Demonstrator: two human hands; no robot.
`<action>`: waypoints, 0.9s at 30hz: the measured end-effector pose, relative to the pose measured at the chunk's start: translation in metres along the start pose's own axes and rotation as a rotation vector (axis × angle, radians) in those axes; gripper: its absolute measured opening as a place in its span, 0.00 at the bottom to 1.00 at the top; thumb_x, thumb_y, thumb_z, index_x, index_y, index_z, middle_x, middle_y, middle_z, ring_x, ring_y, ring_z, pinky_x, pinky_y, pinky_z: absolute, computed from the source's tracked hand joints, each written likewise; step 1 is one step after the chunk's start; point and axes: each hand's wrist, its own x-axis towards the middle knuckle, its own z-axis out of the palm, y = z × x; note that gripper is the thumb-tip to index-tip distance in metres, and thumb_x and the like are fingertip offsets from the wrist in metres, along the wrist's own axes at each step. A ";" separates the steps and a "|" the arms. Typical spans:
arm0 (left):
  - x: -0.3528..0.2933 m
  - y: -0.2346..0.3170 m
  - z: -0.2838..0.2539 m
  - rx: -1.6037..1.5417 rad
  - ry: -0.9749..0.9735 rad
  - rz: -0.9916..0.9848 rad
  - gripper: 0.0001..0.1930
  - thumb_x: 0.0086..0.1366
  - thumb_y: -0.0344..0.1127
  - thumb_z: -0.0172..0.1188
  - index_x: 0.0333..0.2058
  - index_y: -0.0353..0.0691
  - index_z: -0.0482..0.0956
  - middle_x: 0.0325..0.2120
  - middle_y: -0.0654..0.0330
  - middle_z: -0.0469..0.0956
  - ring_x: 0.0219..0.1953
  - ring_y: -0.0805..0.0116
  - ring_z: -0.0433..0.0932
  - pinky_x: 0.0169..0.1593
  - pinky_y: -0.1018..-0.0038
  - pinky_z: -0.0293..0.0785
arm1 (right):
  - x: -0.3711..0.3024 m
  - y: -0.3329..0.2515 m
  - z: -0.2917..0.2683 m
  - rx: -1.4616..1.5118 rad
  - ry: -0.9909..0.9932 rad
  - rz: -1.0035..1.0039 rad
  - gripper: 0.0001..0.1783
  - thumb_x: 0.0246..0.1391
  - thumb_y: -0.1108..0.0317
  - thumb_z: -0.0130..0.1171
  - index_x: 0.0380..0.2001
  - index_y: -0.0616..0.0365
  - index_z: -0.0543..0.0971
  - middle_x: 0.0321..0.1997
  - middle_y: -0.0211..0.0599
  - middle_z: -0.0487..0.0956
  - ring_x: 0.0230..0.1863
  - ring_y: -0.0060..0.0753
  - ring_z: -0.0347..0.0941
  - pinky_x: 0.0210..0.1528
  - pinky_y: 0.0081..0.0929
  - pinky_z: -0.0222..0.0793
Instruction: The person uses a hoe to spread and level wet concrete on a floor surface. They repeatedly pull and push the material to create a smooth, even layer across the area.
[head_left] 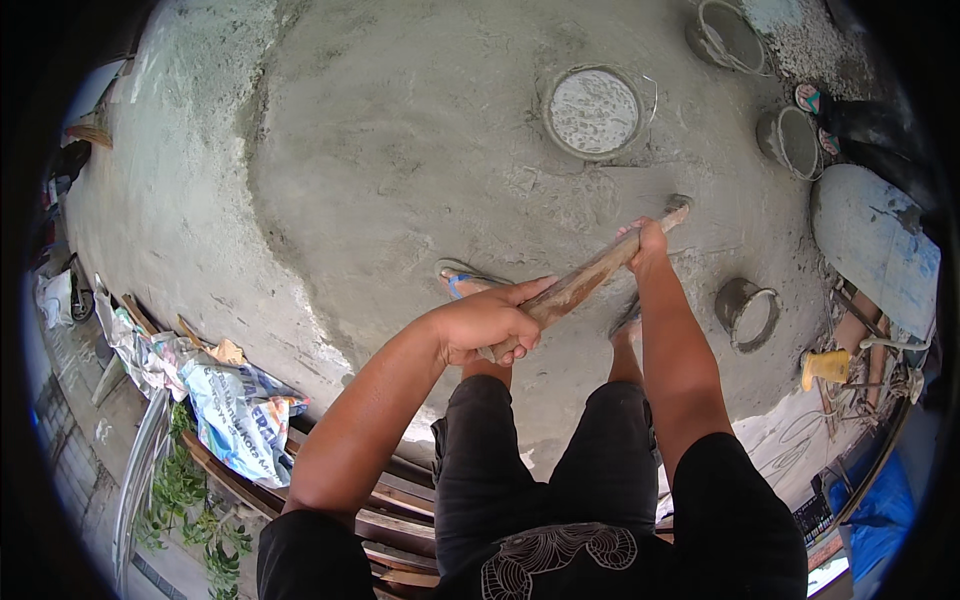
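Both of my hands grip a worn wooden tool handle (pixel 585 282), held slantwise in front of my legs. My left hand (pixel 490 325) is wrapped round its lower left end. Farther up, my right hand (pixel 648 242) closes on it near the upper right end. Beyond that end a small dark piece (pixel 680 203) shows against the wet grey cement (pixel 400 170); I cannot make out what kind of tool head it is. A bucket (pixel 549 125) holding pale grey liquid stands on the cement ahead of my right hand.
More cement-smeared buckets stand on the right, one (pixel 735 318) nearest my right forearm. At the right edge are a person's sandalled feet (pixel 808 98) and a blue-grey sheet or tray (pixel 870 250). Planks (pixel 400 500), plastic sacks (pixel 235 420) and a leafy plant (pixel 190 505) lie behind me and left.
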 end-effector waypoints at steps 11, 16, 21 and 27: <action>-0.131 0.042 -0.018 0.233 0.264 -0.101 0.44 0.55 0.30 0.56 0.71 0.40 0.49 0.27 0.61 0.70 0.24 0.74 0.73 0.28 0.78 0.72 | -0.066 0.171 0.161 0.151 -0.336 0.395 0.11 0.52 0.71 0.50 0.39 0.60 0.65 0.35 0.45 0.71 0.35 0.44 0.71 0.40 0.41 0.74; -0.158 0.036 0.074 0.274 0.330 -0.152 0.34 0.62 0.38 0.57 0.67 0.46 0.58 0.28 0.63 0.69 0.24 0.75 0.74 0.28 0.78 0.76 | -0.119 0.219 0.181 0.153 -0.609 0.611 0.20 0.47 0.73 0.55 0.45 0.61 0.64 0.34 0.46 0.72 0.33 0.45 0.73 0.38 0.40 0.76; -0.161 0.015 0.189 0.282 0.254 -0.183 0.26 0.69 0.43 0.58 0.61 0.44 0.63 0.30 0.65 0.69 0.29 0.79 0.74 0.31 0.81 0.76 | -0.176 0.192 0.110 0.191 -0.731 0.760 0.23 0.44 0.72 0.57 0.45 0.61 0.65 0.35 0.47 0.72 0.33 0.45 0.74 0.37 0.40 0.76; -0.125 -0.013 0.323 0.398 0.025 -0.120 0.26 0.68 0.49 0.60 0.57 0.42 0.63 0.32 0.60 0.79 0.29 0.76 0.76 0.32 0.79 0.75 | -0.187 0.086 -0.074 0.123 -0.693 0.475 0.22 0.44 0.71 0.57 0.44 0.61 0.65 0.32 0.47 0.74 0.32 0.43 0.75 0.35 0.42 0.76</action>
